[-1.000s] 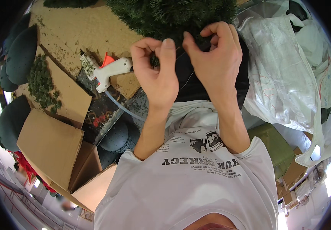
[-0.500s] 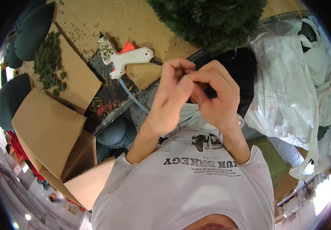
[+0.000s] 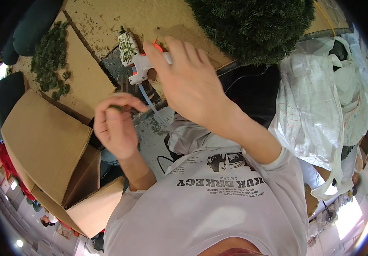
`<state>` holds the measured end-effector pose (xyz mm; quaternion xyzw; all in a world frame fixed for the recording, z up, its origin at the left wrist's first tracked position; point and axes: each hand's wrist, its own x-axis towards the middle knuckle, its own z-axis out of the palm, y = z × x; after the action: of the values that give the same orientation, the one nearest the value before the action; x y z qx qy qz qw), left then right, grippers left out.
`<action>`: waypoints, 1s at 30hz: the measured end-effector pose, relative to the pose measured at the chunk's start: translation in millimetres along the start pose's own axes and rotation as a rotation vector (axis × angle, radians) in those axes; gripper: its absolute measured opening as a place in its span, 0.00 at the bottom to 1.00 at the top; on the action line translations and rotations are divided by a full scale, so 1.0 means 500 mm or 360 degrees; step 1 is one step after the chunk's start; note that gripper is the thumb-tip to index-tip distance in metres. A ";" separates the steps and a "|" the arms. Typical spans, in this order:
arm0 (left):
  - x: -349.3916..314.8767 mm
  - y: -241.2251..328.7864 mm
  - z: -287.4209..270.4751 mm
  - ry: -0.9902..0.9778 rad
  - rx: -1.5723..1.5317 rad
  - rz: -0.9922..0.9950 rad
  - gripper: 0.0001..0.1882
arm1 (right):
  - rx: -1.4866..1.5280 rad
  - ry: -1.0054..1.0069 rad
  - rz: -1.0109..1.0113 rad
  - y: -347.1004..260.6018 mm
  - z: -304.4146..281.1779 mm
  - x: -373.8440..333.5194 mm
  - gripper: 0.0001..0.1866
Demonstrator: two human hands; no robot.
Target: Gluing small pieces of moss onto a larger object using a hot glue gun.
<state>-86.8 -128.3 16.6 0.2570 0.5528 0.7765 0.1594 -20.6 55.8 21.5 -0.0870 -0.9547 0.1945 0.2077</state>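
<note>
A small green artificial sprig (image 3: 116, 108) is pinched between the thumb and fingers of my left hand (image 3: 116, 130), above the cardboard box's edge. My right hand (image 3: 190, 81) is over the handle end of a white and orange hot glue gun (image 3: 140, 70), its fingers stretched and thumb apart; part of the handle is hidden behind it. The gun lies on its side, its front speckled with green bits, and a pale glue stick (image 3: 150, 102) sticks out of its back. Beyond my right hand stands a round, bushy green artificial plant ball (image 3: 256, 30).
A pile of loose green sprigs (image 3: 49, 55) lies on a cardboard sheet (image 3: 81, 81) at the left. An open cardboard box (image 3: 47, 136) stands near left, dark green rounded forms (image 3: 5, 102) behind it. White plastic bags (image 3: 316, 115) fill the right side.
My hands, which were together in front of my chest, have parted. The left went leftward with the sprig; the right moved forward to the glue gun. The view has shifted slightly.
</note>
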 end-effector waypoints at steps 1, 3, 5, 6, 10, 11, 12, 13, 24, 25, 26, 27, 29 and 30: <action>0.000 0.008 -0.013 0.0058 0.0044 0.0011 0.15 | -0.0195 -0.0164 0.0009 -0.009 0.021 0.013 0.22; -0.002 0.018 -0.032 0.0219 0.0122 0.0028 0.16 | -0.0428 -0.0188 -0.0072 -0.021 0.057 0.033 0.21; 0.000 0.023 -0.047 0.0476 0.0203 -0.0022 0.16 | -0.0644 -0.0317 -0.0105 -0.028 0.076 0.041 0.22; 0.004 0.023 -0.053 0.0522 0.0105 0.0013 0.15 | -0.0543 -0.0289 -0.0089 -0.023 0.075 0.042 0.21; 0.038 0.015 -0.074 0.0559 -0.0270 0.0017 0.11 | 0.0031 -0.0242 -0.0019 0.020 0.025 0.027 0.20; 0.048 0.010 -0.072 0.0537 -0.0346 -0.0006 0.10 | 0.0231 -0.0210 -0.0022 0.035 0.000 0.013 0.19; 0.056 0.004 -0.068 0.0468 -0.0439 0.0016 0.09 | 0.0405 -0.0162 0.0003 0.047 -0.024 -0.007 0.19; 0.061 -0.005 -0.054 0.0511 -0.0509 -0.0075 0.10 | 0.0582 -0.0118 0.0020 0.061 -0.050 -0.032 0.19; 0.122 -0.117 0.214 -0.0146 0.0697 0.0045 0.12 | 0.1438 0.0529 0.0801 0.133 -0.202 -0.248 0.19; 0.120 -0.124 0.222 -0.0184 0.0712 0.0053 0.17 | 0.1396 0.0513 0.0814 0.131 -0.222 -0.244 0.20; 0.117 -0.131 0.225 -0.0165 0.0739 0.0086 0.18 | 0.1322 0.0438 0.0774 0.131 -0.241 -0.236 0.21; 0.114 -0.137 0.226 -0.0175 0.0772 0.0089 0.19 | 0.1162 0.0370 0.0723 0.129 -0.253 -0.226 0.22; 0.106 -0.148 0.225 -0.0180 0.0807 0.0131 0.21 | 0.0986 0.0263 0.0675 0.121 -0.270 -0.203 0.23; 0.103 -0.153 0.224 -0.0169 0.0807 0.0171 0.21 | 0.0946 0.0212 0.0706 0.116 -0.273 -0.190 0.23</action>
<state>-67.3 11.9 -15.0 0.3582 0.7061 0.6059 0.0774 128.4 130.8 78.1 -0.2401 -0.7989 0.4973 0.2384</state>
